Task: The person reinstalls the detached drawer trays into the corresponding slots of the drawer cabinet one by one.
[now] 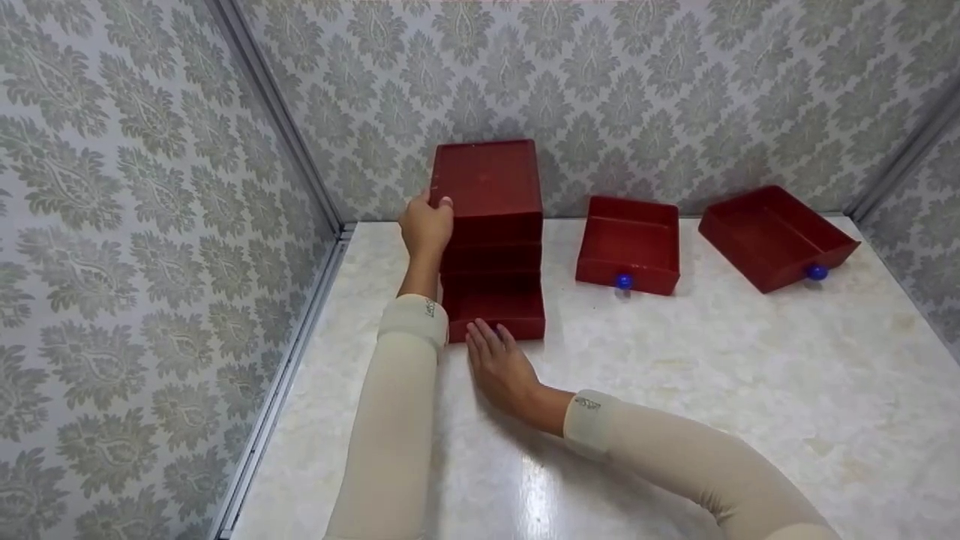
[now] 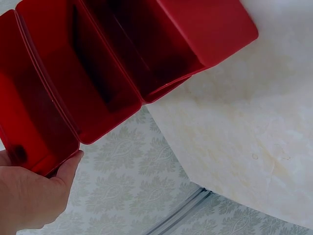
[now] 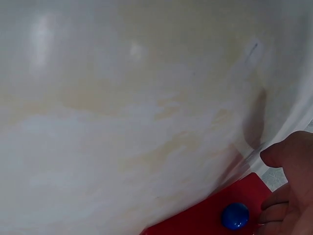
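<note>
A red drawer cabinet (image 1: pixel 487 180) stands at the back of the table, its upper compartments facing forward without drawers. At the top left edge my left hand (image 1: pixel 426 227) grips the cabinet; the left wrist view shows its thumb (image 2: pixel 70 166) along the outside wall. A red drawer (image 1: pixel 517 329) sticks out of the lowest compartment. Against its front my right hand (image 1: pixel 504 371) rests with fingers straight. The right wrist view has that hand (image 3: pixel 296 183) beside the drawer's blue knob (image 3: pixel 235 216).
Two loose red drawers, one nearer (image 1: pixel 628 240) and one farther right (image 1: pixel 776 236), lie on the table (image 1: pixel 675 345) with blue knobs facing forward. Patterned walls (image 1: pixel 600 97) border the back and sides, with a metal strip (image 1: pixel 281 390) along the table's left edge.
</note>
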`<state>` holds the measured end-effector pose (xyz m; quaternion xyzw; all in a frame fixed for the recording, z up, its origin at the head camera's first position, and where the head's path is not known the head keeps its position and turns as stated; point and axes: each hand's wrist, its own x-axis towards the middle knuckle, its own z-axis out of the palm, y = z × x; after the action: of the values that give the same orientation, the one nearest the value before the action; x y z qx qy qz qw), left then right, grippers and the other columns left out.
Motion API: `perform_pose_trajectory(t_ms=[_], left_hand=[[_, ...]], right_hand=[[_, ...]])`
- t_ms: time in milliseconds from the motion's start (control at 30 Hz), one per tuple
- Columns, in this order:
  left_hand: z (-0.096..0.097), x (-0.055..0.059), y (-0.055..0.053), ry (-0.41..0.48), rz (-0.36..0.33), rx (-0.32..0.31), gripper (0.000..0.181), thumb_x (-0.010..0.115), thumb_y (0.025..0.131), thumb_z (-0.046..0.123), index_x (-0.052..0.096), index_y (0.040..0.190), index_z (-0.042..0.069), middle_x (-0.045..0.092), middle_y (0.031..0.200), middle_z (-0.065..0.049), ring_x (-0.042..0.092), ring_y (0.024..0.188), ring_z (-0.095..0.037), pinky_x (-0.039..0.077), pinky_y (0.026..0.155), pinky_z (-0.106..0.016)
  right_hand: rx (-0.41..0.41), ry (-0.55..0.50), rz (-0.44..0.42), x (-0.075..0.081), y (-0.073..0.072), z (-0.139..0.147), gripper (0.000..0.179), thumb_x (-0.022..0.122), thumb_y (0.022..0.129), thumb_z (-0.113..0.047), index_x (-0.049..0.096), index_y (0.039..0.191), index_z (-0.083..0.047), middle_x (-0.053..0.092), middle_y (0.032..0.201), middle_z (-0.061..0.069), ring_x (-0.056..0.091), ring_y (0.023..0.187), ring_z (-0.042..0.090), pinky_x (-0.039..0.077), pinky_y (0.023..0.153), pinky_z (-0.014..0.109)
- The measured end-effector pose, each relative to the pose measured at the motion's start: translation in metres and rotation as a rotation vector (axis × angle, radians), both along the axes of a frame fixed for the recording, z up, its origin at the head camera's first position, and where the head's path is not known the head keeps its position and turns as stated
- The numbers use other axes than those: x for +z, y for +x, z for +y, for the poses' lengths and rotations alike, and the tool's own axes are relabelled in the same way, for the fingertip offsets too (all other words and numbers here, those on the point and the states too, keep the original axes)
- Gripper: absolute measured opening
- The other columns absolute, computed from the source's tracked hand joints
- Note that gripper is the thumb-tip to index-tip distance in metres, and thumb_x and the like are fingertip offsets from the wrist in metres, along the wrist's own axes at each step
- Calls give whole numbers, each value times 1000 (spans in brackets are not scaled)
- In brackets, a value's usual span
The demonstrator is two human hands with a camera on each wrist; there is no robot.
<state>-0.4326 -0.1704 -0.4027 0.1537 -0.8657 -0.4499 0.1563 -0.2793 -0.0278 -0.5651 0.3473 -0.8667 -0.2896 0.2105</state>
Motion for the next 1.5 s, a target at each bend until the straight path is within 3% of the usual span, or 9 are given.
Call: perform_pose_trajectory(t_ms=[300,1000,1300,1500], left_hand=[[-1,0,0,-25,21,-2,49,56,103,31,55,149,13,64,142,-9,58,133,-25,46,111,-41],[-1,-1,3,-34,15,1,50,56,103,31,53,150,13,61,145,-10,56,136,-26,44,113,-41],[-2,-2,3,-27,32,-9,46,56,103,31,60,145,12,65,141,-10,58,133,-27,45,112,-42],[0,-1,2,-18,32,-7,45,57,102,31,61,143,13,65,139,-10,59,132,-27,45,111,-43]], right_hand=[[-71,15,-100,6,-4,-2,56,36,109,-33,34,160,-11,24,169,11,23,157,29,37,120,43],[-98,-24,-145,7,-14,0,56,39,108,-32,34,161,-13,23,170,9,21,158,28,32,122,45],[-158,-63,-254,3,-26,8,59,38,109,-38,30,162,-15,16,172,8,16,159,27,26,125,47],[-154,-113,-260,2,-34,13,59,40,109,-38,29,162,-15,16,172,9,19,158,28,27,124,49]])
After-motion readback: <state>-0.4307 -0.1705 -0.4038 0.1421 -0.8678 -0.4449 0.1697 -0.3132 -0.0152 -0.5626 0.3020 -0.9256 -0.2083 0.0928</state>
